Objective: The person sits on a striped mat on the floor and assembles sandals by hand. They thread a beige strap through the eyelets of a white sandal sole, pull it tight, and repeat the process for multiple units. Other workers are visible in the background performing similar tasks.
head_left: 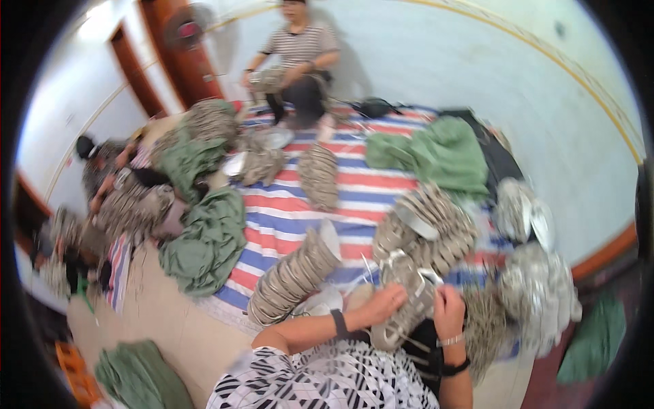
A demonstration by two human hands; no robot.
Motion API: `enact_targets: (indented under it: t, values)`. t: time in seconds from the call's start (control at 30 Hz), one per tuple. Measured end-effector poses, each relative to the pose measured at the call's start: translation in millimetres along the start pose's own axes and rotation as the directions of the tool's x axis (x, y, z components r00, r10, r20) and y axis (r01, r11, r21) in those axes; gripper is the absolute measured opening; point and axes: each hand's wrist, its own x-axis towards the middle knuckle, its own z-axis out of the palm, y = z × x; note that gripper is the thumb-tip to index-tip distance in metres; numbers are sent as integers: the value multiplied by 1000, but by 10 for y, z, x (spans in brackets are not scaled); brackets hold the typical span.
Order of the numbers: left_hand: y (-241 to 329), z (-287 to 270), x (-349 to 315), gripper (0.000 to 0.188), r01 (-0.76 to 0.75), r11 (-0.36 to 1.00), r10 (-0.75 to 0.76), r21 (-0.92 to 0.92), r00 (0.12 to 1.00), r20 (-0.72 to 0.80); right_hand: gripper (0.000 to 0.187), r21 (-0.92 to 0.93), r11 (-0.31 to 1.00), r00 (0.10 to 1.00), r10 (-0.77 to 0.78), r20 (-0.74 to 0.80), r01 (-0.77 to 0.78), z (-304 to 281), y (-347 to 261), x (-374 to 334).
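Any markings on the shoe upper [414,310] or the stacks are too blurred/small to read. The upper, taupe w/ a white-edged opening, is over the wearer's lap, btwn the hands, toe end twd the body. L hand [385,305] has its fingers curled in, closed on the upper's L side. R hand [449,310] is bent nearly closed near the opening's R edge; can't tell if it's pinching anything. Thin pale lace [411,338] trails across the toe area.

Space is tight: a big curved stack [449,235] of uppers sits right behind the work, a lace-like tangle [485,327] is just beside the R wrist, & a nested roll [289,279] of uppers lies tilted, L of the lap. Clear-wrapped bundle [541,296] further R. Another roll [317,176] farther out on the striped tarp [272,202] (red/wht/blue).

Green cloth [443,153] heaped at the far R of the tarp, more green fabric [208,238] on the L side. Co-worker in a striped top [300,46] sits opp., holding a bundle [268,80]; another person sits far L among stacks. Fan [187,28] by the door, bkgd.
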Motion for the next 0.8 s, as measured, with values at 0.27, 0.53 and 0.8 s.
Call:
enact_targets:
  t: [0.27, 0.53, 0.8]
  values:
    - [180, -164, -37, 22, 145, 982, -127, -121, 981, 147, 8, 260, 929, 906, 145, 397, -262, 67, -511, -3]
    - [161, -140, -144, 23, 75, 991, -64, -108, 993, 98, 6, 82, 955, 943, 266, 199, -286, -16, -233, -99]
    - [167, -145, -2, 24, 70, 970, -20, -232, 977, 211, 9, -69, 983, 971, 179, 161, -170, 3, 259, -769]
